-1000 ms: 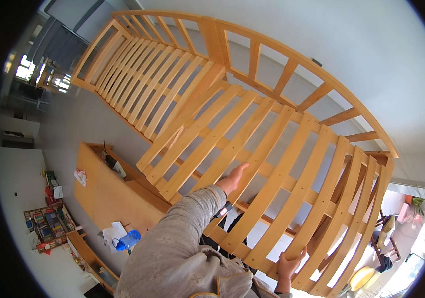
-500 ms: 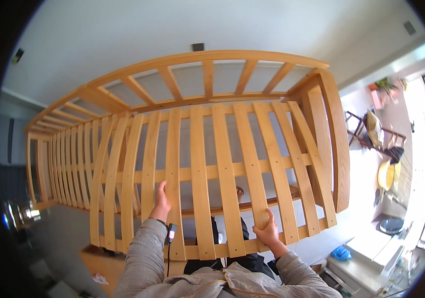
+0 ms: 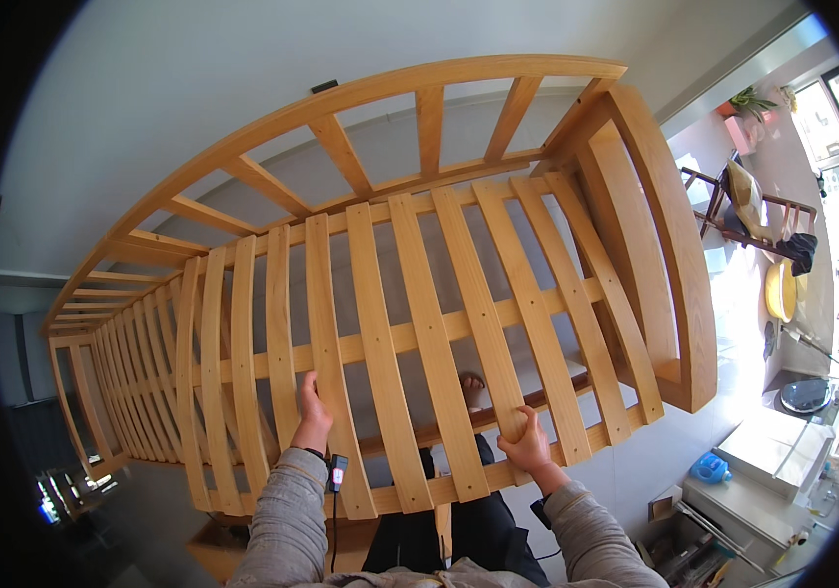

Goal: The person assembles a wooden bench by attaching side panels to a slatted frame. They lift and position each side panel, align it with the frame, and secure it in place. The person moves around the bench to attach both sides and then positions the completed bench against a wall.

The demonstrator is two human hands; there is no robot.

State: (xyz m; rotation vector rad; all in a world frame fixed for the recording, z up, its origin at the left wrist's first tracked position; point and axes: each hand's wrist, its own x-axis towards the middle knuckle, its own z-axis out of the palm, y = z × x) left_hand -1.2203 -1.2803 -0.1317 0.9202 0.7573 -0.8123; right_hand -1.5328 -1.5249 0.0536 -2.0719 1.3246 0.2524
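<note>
head cam: worn on head, fisheye, looks down along forearms | close on wooden slatted bed frame point(image 3: 419, 323) filling centre | room floor and furniture bent toward rim | single view

Both arms covered by long grey knit sleeves with ribbed cuffs, left hand point(image 3: 313, 416) and right hand point(image 3: 527, 447) left bare, small dark device with a red light and thin black cable hung at the left cuff, dark trousers worn, one foot bare.

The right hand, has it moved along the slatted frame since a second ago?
Yes. The right hand came up from the frame's lower edge and now grips a slat of the wooden slatted frame.
</note>
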